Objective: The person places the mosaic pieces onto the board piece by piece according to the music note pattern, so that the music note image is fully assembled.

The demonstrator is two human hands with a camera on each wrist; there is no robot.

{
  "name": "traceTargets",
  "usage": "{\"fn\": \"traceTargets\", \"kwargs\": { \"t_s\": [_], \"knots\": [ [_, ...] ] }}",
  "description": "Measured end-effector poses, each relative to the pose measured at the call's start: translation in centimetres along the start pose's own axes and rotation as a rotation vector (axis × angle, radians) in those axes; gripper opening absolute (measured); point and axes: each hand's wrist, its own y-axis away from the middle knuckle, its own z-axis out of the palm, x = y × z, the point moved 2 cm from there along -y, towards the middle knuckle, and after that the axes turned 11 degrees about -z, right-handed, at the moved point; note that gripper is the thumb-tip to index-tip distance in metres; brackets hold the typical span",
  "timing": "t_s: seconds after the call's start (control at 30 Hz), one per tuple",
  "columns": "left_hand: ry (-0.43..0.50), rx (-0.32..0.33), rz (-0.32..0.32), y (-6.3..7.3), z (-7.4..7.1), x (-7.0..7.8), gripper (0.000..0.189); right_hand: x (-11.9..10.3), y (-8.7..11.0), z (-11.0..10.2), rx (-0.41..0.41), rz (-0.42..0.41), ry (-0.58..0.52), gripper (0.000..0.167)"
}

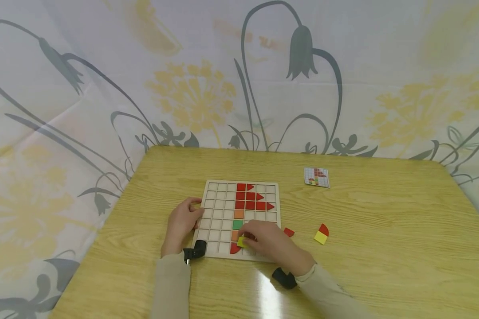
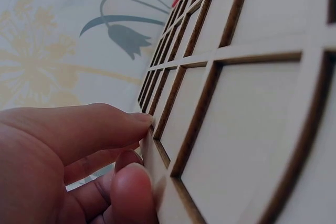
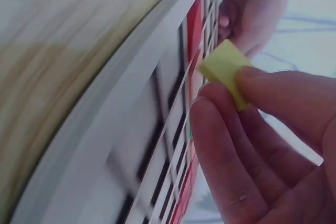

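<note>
My right hand (image 1: 269, 239) pinches a yellow square tile (image 3: 226, 69) between thumb and finger, above the lower part of a wooden grid board (image 1: 213, 233). Beside that tile, a red rounded tile (image 1: 235, 248) lies in a bottom-row cell. My left hand (image 1: 181, 223) holds the board's left edge; in the left wrist view one fingertip (image 2: 143, 119) touches the rim and others curl against its side. A column of orange, green and red tiles runs up the board, with red squares and red pointed tiles (image 1: 260, 196) in the upper rows.
Right of the board lie a loose red tile (image 1: 289, 232) and a red rounded tile (image 1: 323, 229) against a yellow square (image 1: 321, 238). A printed pattern card (image 1: 316, 177) lies farther back on the wooden table (image 1: 387, 212). Behind it hangs a flowered cloth (image 1: 263, 110).
</note>
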Motion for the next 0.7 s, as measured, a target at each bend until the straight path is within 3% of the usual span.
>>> {"fn": "traceTargets", "kwargs": {
  "t_s": [0.13,0.43,0.7],
  "knots": [
    [-0.004,-0.003,0.002,0.0,-0.1,0.1,0.033,-0.7,-1.2,0.5,-0.002,-0.032,0.026,0.01],
    [-0.02,0.003,-0.005,0.1,0.0,0.1,0.033,-1.9,-3.6,1.4,-0.048,-0.004,0.027,0.011],
    [0.011,-0.005,-0.017,0.1,0.0,0.0,0.032,-2.0,-4.4,2.0,-0.082,0.005,0.063,0.009]
  ]
}}
